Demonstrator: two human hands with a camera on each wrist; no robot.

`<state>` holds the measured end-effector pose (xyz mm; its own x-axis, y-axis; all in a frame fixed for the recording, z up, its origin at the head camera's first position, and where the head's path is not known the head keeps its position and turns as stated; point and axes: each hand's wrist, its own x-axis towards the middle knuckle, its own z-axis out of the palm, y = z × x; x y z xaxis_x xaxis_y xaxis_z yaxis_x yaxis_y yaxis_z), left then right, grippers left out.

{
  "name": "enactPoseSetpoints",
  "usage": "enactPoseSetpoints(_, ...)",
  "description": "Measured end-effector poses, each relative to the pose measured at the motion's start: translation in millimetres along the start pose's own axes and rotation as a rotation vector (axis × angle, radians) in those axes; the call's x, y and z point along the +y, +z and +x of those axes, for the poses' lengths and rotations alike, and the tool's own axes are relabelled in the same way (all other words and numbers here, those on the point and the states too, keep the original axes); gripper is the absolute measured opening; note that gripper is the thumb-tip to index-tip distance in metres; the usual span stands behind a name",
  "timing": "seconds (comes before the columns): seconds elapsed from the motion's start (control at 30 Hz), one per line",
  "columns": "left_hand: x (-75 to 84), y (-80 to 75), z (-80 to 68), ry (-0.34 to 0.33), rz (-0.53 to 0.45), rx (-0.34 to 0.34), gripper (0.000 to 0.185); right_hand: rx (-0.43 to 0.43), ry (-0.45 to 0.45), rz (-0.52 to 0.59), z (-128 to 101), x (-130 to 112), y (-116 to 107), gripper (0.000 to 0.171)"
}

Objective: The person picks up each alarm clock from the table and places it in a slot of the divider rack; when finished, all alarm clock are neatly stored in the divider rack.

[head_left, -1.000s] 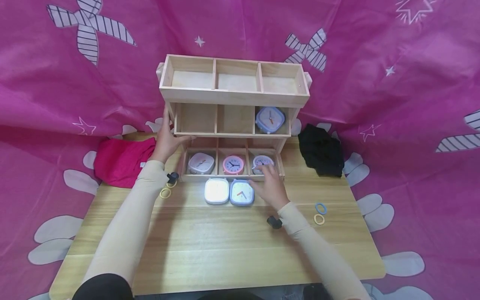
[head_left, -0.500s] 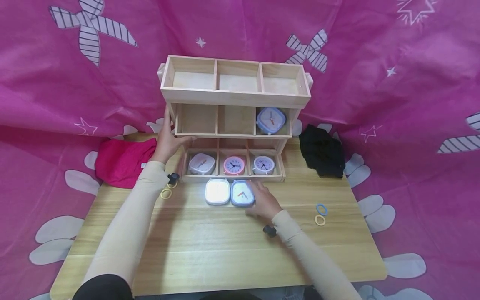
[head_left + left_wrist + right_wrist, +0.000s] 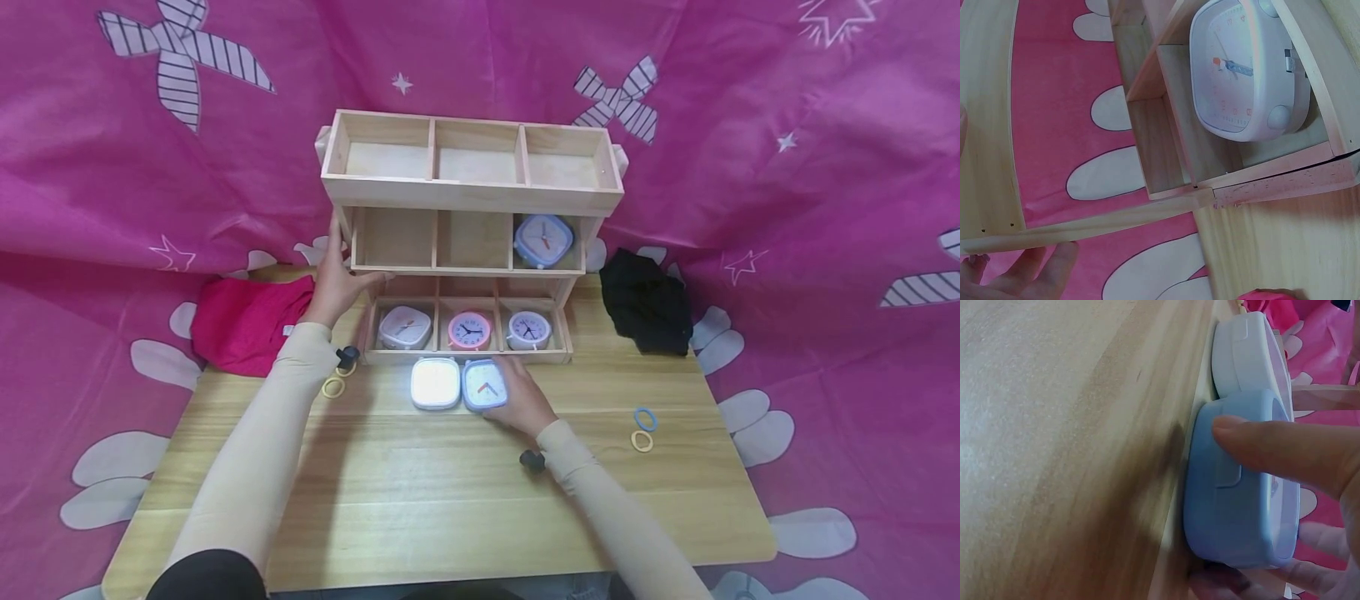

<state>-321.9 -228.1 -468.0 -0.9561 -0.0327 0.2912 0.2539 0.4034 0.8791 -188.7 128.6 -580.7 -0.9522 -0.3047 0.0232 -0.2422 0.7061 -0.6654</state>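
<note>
A three-tier wooden storage box (image 3: 471,197) stands on the table, its tiers stepped out and divided into compartments. My left hand (image 3: 335,283) holds the middle tier at its left end, thumb along the front, fingers at the side. In the right wrist view my right hand (image 3: 1310,456) grips a blue square alarm clock (image 3: 1229,487), thumb on its near side. That clock lies face up on the table, beside a white square clock (image 3: 435,383). The bottom tier holds a white clock (image 3: 405,327), a round pink clock (image 3: 469,332) and a round pale purple clock (image 3: 528,331).
Another blue clock (image 3: 543,241) sits in the middle tier's right compartment. A red cloth (image 3: 251,325) lies left of the box and a black cloth (image 3: 645,300) right. Yellow rings (image 3: 333,387) are near my left wrist; a blue ring (image 3: 645,419) and a yellow ring (image 3: 641,441) lie at right.
My right hand has moved from the round purple clock in the bottom tier toward me and left, and has taken hold of the blue square clock. The left hand stays on the box.
</note>
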Motion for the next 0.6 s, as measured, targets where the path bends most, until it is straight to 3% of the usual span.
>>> enactPoseSetpoints(0.2,0.8,0.7,0.0,0.005,-0.013,-0.003,0.138,-0.042,0.031,-0.001,-3,-3,-4,0.120)
enactPoseSetpoints(0.6,1.4,-0.3,0.1,0.015,-0.012,-0.003,0.139,-0.132,-0.002,-0.023,-17,3,-12,0.114)
